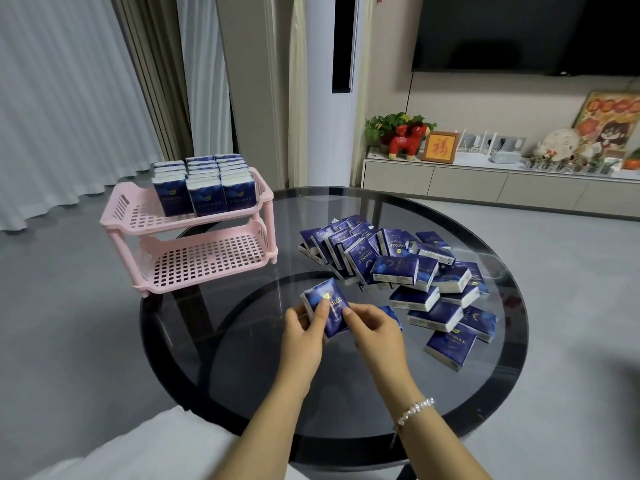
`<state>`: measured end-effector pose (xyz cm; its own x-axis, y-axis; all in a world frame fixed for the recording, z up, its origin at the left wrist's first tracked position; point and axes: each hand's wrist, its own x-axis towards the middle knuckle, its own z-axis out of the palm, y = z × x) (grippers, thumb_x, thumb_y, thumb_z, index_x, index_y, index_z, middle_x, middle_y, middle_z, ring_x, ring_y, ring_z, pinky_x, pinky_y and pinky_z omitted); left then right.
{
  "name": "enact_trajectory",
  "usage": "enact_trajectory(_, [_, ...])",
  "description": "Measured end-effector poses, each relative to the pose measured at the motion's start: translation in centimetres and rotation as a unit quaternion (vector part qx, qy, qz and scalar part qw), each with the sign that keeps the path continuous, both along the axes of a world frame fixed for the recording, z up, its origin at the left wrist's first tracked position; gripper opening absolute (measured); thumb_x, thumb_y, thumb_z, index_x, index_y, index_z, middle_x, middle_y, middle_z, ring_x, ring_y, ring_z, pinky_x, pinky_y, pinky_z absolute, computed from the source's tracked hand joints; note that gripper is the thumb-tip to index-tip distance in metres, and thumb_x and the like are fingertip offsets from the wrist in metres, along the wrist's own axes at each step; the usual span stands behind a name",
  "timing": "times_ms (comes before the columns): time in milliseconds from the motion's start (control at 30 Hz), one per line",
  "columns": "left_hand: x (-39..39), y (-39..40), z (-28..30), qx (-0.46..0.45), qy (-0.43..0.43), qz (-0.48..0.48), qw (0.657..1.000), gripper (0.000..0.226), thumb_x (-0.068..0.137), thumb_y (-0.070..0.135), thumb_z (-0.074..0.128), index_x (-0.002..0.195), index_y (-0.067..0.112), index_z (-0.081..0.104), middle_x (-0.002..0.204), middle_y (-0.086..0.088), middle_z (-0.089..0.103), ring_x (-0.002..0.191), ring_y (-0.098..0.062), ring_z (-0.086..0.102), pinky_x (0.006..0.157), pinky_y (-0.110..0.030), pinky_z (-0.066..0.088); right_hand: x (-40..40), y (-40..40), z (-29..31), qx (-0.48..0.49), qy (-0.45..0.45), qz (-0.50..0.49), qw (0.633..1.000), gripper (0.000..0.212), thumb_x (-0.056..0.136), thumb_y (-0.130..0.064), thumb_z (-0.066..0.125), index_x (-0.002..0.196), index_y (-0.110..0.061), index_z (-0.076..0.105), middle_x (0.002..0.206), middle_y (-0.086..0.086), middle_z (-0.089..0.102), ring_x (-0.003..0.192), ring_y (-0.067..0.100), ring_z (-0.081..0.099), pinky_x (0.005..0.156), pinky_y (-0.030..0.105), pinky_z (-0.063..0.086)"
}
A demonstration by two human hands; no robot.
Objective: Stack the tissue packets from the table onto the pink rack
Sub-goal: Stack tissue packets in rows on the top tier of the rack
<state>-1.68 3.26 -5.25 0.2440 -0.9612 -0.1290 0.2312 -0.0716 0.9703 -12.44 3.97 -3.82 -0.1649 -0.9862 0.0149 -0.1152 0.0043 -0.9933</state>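
Low in the centre of the frame, above the glass worktop [242,341], we pinch one tissue packet [327,306] between left hand [304,329] and right hand [372,329], fingers closed on its edges, and should carry it upright to the pink rack [194,237] at the left.

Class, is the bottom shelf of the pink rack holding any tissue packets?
No: the bottom shelf shows only bare pink grid, while the tissue packets stand on the top shelf.
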Motion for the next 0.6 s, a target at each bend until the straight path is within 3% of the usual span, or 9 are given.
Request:
enact_trajectory(100, [-0.5,-0.5,0.0,0.001,0.036,-0.023,0.999,0.022,0.087,0.032,0.063,0.099,0.019,0.049,0.106,-0.002,0.066,0.094,-0.013,0.065,0.078,-0.03,0.053,-0.3,-0.6,-0.2,0.005,-0.003,-0.029,1.0,0.006,0.085,-0.021,0.066,0.086,-0.019,0.072,0.081,-0.006,0.072,0.073,0.005,0.064,0.064,0.018,0.045])
enact_trajectory(233, [-0.9,-1.0,-0.1,-0.007,0.052,-0.053,0.997,0.025,0.087,0.016,0.065,0.104,0.022,0.048,0.108,-0.002,0.066,0.093,-0.012,0.067,0.082,-0.032,0.053,-1.5,-1.7,0.2,-0.003,0.038,-0.027,0.999,0.009,0.085,-0.022,0.067,0.085,-0.016,0.073,0.077,-0.003,0.072,0.068,0.008,0.063,0.065,0.027,0.051])
enact_trajectory(300, [-0.9,-1.3,0.0,-0.009,0.08,-0.044,0.996,0.024,0.088,0.012,0.063,0.104,0.02,0.048,0.106,-0.002,0.065,0.091,-0.012,0.066,0.087,-0.036,0.052,-2.8,-2.9,0.9,-0.047,0.129,-0.058,0.989,0.011,0.086,-0.025,0.066,0.091,-0.018,0.072,0.083,-0.007,0.071,0.076,0.009,0.063,0.071,0.026,0.051])
enact_trajectory(400, [-0.7,-1.7,0.0,-0.008,0.091,-0.036,0.995,0.028,0.089,0.011,0.062,0.112,0.015,0.047,0.108,-0.002,0.064,0.095,-0.015,0.065,0.086,-0.035,0.052,-5.1,-5.5,2.4,-0.132,0.33,-0.128,0.926,0.022,0.087,-0.03,0.062,0.105,-0.02,0.07,0.103,-0.003,0.067,0.1,0.02,0.054,0.087,0.028,0.039])
enact_trajectory(500, [-0.6,-1.9,-0.2,-0.003,0.086,-0.035,0.996,0.035,0.089,0.012,0.063,0.12,0.011,0.046,0.112,-0.004,0.064,0.101,-0.02,0.065,0.083,-0.031,0.053,-6.7,-8.1,3.7,-0.077,0.459,-0.095,0.88,0.044,0.089,-0.039,0.058,0.128,-0.02,0.055,0.132,0.001,0.051,0.122,0.027,0.034,0.101,0.038,0.025])
enact_trajectory(600, [-0.5,-1.8,-0.2,0.0,0.082,-0.038,0.996,0.035,0.088,0.012,0.063,0.119,0.012,0.047,0.112,-0.004,0.064,0.1,-0.019,0.066,0.086,-0.034,0.052,-7.3,-9.8,4.3,0.005,0.548,-0.025,0.836,0.056,0.089,-0.047,0.053,0.135,-0.017,0.042,0.141,0.005,0.041,0.13,0.031,0.029,0.106,0.043,0.021])
